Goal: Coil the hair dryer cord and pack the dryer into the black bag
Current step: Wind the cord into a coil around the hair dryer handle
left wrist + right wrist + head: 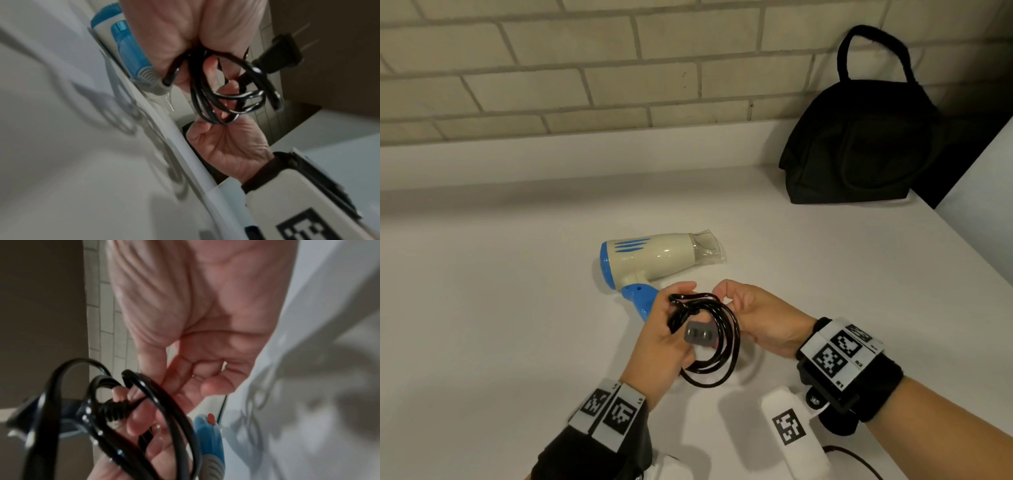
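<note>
glossy black springy cord coil (709, 339) | gripped by left hand (661, 339) fingers | right hand (760, 318) curled, hold unclear | best pinched where loops cross

We count one hair dryer (654, 260), one coiled cord (717, 346) with one plug (700, 334), one black bag (859, 147), two hands.

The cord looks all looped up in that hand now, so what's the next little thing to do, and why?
Probably lay the coiled cord against the blue handle and lift the hair dryer. The left hand already grips the loops and plug, while the dryer lies on the table, outside the black bag.
</note>
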`<action>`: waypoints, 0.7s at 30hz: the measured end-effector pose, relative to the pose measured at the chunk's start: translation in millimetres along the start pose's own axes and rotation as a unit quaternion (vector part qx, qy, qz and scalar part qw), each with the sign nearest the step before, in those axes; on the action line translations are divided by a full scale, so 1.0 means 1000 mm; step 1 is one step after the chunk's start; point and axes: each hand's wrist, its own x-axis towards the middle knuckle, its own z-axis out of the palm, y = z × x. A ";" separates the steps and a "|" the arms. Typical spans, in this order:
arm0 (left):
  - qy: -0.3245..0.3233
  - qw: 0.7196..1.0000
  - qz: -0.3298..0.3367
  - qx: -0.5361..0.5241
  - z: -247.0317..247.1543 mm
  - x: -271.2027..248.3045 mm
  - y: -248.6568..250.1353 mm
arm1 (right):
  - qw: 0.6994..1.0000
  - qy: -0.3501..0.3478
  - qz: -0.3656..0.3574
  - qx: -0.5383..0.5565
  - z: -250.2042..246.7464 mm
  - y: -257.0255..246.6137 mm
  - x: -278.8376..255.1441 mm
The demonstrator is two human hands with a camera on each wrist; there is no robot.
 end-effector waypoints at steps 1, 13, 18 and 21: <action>-0.017 1.000 -0.007 0.006 0.001 -0.001 0.000 | 1.000 0.006 0.013 -0.011 0.000 0.001 0.000; 0.046 0.993 0.032 0.104 -0.003 0.002 -0.006 | 0.922 0.133 -0.150 -0.333 0.008 -0.023 -0.040; 0.059 0.993 0.020 0.100 -0.005 0.007 -0.008 | 0.739 0.065 -0.265 -0.616 0.035 -0.036 -0.073; 0.050 0.994 0.013 0.097 0.003 0.008 -0.007 | 0.662 0.070 -0.233 -0.709 0.048 -0.020 -0.063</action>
